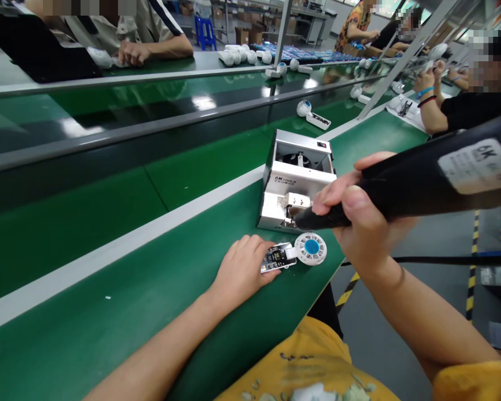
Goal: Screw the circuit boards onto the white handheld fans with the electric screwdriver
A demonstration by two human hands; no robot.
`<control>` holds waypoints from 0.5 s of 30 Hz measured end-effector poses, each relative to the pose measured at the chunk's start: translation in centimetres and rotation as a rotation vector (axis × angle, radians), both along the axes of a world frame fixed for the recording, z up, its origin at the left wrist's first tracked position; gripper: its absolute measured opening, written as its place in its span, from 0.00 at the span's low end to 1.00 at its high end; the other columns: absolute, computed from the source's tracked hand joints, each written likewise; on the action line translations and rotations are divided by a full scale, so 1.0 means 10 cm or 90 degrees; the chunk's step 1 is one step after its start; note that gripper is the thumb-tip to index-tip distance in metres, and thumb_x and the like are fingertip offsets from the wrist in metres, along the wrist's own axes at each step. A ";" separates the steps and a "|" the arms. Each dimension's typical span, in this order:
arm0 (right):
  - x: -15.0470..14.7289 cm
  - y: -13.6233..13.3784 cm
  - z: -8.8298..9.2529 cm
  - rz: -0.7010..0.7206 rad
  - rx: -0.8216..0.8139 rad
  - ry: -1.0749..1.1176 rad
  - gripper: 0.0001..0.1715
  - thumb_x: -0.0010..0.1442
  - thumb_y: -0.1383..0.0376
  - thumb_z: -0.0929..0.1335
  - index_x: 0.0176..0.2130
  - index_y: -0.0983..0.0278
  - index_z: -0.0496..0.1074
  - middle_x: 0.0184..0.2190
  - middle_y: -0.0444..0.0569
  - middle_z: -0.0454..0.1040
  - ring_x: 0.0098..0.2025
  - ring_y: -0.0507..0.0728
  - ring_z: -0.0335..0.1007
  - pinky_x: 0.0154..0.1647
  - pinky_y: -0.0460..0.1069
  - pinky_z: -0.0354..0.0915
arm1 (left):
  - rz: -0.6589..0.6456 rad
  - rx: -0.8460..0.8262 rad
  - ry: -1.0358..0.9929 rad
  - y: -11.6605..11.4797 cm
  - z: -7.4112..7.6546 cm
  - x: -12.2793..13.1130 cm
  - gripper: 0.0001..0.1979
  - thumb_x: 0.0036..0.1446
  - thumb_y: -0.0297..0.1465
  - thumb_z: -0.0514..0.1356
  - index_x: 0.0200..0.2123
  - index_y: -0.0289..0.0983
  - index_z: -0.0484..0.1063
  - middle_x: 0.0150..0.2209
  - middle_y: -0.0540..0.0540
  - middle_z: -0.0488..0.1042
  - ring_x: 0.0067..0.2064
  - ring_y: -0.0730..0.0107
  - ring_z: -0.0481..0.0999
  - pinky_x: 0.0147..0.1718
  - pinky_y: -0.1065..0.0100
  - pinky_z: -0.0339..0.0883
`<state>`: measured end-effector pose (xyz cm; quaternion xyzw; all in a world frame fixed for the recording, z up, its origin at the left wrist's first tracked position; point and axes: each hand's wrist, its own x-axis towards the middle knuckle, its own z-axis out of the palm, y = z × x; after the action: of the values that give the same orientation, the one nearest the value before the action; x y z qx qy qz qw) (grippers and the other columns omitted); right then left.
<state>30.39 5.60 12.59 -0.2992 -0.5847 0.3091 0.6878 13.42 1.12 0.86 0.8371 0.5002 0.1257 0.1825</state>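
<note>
My right hand [350,217] is shut on a black electric screwdriver [404,189], and its tip sits at the front of a silver 6K Tools screw feeder [296,178]. The tip touches or nearly touches the feeder's metal rail; I cannot tell which. My left hand [242,268] rests on the green bench, with its fingertips pressing on a small circuit board [278,258]. A white ribbon joins that board to a round white part with a blue centre [310,248], which lies flat beside my left hand.
A green conveyor belt [87,206] with a white strip and grey rails runs beyond my hands. White round parts stand along it. Co-workers sit at the right and across the line. Yellow-and-black tape marks the floor at the right.
</note>
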 end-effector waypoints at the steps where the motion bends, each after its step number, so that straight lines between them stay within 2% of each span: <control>1: 0.02 -0.06 -0.01 0.025 -0.023 -0.004 0.14 0.60 0.61 0.74 0.44 0.57 0.70 0.23 0.40 0.72 0.21 0.56 0.69 0.25 0.55 0.69 | -0.001 -0.001 -0.001 0.00 0.01 0.00 0.24 0.58 0.39 0.69 0.55 0.38 0.71 0.47 0.43 0.75 0.47 0.53 0.73 0.45 0.55 0.68; 6: 0.13 -0.34 -0.18 0.137 -0.091 -0.011 0.14 0.65 0.62 0.71 0.49 0.58 0.67 0.25 0.40 0.72 0.24 0.54 0.71 0.27 0.53 0.70 | 0.007 -0.008 -0.006 0.02 0.03 0.02 0.24 0.56 0.39 0.70 0.53 0.38 0.73 0.46 0.44 0.75 0.47 0.52 0.73 0.44 0.55 0.68; 15: 0.14 -0.42 -0.41 0.126 -0.091 -0.062 0.15 0.64 0.62 0.71 0.49 0.55 0.66 0.26 0.41 0.72 0.24 0.56 0.70 0.29 0.56 0.73 | -0.001 0.007 -0.006 0.00 0.02 0.01 0.23 0.57 0.40 0.69 0.54 0.39 0.72 0.45 0.44 0.74 0.46 0.53 0.72 0.44 0.56 0.67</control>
<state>31.83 1.41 8.52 -0.3032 -0.6204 0.4013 0.6018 13.48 1.11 1.01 0.8377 0.4982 0.1324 0.1801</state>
